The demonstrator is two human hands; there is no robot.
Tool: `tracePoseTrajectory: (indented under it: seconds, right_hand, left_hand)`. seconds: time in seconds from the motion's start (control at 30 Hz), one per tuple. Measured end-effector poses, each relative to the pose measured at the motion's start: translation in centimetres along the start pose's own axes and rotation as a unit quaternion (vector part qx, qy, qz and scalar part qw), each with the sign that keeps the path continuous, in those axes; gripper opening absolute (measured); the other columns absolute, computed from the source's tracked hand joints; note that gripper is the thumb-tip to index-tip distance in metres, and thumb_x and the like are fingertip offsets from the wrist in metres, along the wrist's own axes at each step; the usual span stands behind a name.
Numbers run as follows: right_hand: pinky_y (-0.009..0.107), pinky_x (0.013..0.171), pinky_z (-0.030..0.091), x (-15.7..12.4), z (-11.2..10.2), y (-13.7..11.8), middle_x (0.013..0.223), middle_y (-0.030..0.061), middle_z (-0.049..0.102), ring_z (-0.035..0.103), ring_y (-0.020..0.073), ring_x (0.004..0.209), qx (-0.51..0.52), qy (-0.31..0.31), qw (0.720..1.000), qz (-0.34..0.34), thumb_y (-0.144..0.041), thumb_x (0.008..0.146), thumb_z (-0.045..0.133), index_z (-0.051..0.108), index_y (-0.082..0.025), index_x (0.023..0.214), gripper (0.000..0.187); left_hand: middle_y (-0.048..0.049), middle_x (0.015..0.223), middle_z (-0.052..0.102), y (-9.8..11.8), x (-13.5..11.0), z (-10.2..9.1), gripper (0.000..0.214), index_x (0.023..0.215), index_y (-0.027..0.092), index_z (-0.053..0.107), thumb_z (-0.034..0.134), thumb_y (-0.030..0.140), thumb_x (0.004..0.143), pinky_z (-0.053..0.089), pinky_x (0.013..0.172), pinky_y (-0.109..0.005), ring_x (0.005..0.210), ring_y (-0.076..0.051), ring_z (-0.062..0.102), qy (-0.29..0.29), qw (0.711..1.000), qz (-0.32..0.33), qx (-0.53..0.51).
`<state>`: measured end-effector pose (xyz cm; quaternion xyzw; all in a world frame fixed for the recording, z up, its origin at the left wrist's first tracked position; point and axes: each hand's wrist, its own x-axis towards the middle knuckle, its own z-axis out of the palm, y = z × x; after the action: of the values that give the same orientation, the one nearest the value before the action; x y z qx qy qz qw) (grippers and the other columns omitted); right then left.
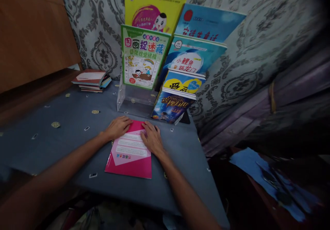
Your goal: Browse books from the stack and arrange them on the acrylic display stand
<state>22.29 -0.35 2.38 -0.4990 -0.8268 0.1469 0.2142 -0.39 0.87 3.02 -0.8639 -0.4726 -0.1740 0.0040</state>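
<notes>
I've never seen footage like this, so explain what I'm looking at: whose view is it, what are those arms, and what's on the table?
There's no machine here. The single picture comes from a camera on a person's head, looking forward and down, so the arms are the wearer's own. Their bare left hand and right hand are at the far corners of a pink book lying flat on a blue-gray tablecloth. Whether they grip it or just rest there, I can't tell. Beyond it, a clear display stand holds several upright books, including a green-bordered one. Farther back on the left sits a small stack of books.
</notes>
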Motion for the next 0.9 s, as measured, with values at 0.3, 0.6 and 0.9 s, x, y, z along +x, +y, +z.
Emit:
tracePoseTrajectory:
  seconds: [0.3,0.6,0.9]
  right_hand:
    - [0.060,0.117,0.023,-0.1,0.4,0.3,0.151,0.0171,0.049,0.041,0.0290,0.143,0.000,0.012,1.000,-0.007,-0.025,0.096,0.049,0.056,-0.019,0.138,0.043]
    - [0.055,0.118,0.026,0.1,0.1,1.3,0.151,0.0145,0.050,0.043,0.0270,0.142,0.016,0.008,0.999,-0.038,-0.030,0.094,0.055,0.059,-0.022,0.136,0.043]
    - [0.050,0.117,0.031,0.4,0.0,2.3,0.148,0.0137,0.054,0.045,0.0245,0.141,0.045,0.012,0.998,-0.051,-0.021,0.095,0.050,0.061,-0.020,0.135,0.042]
  left_hand:
    - [-0.0105,0.101,0.067,0.6,0.1,-0.7,0.029,0.108,0.016,0.067,0.041,0.025,0.100,0.050,0.089,-0.037,0.100,-0.024,0.060,-0.014,0.998,-0.038,0.053]
    - [-0.0119,0.106,0.066,-1.4,0.6,-0.4,0.034,0.111,0.018,0.069,0.038,0.031,0.102,0.048,0.095,-0.042,0.103,-0.025,0.057,0.013,1.000,-0.008,0.026]
    - [-0.0110,0.120,0.064,-1.1,-0.1,-0.9,0.037,0.126,0.022,0.066,0.041,0.033,0.102,0.048,0.097,-0.042,0.108,-0.024,0.057,-0.021,0.998,0.063,-0.001]
